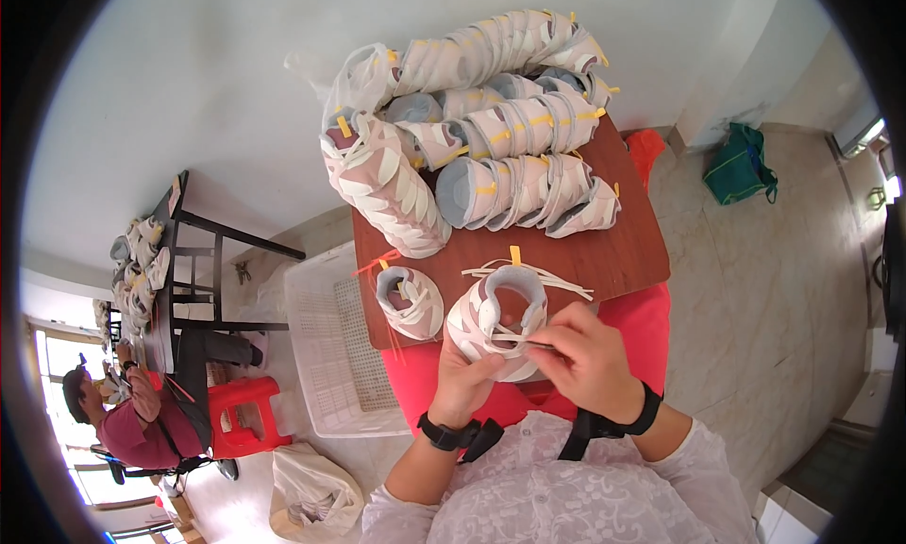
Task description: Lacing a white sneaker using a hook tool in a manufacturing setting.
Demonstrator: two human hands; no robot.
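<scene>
The brown tbl (pixel 628 256) had rows of shoes (pixel 528 129). L hand (pixel 462 382) gripped one shoe (pixel 469 319) by its near edge; R hand (pixel 596 363) pinched a lace (pixel 510 337). White crate (pixel 316 313) stood L, nr a sack (pixel 345 492) w/ stuff.

Left hand (pixel 462 382) partly hidden by the shoe (pixel 472 329), lace (pixel 510 337) apparently part-covered by the right hand (pixel 593 360), distant person (pixel 142 435) with grasp too small to read, pale sack (pixel 286 483) with contents indistinct
</scene>
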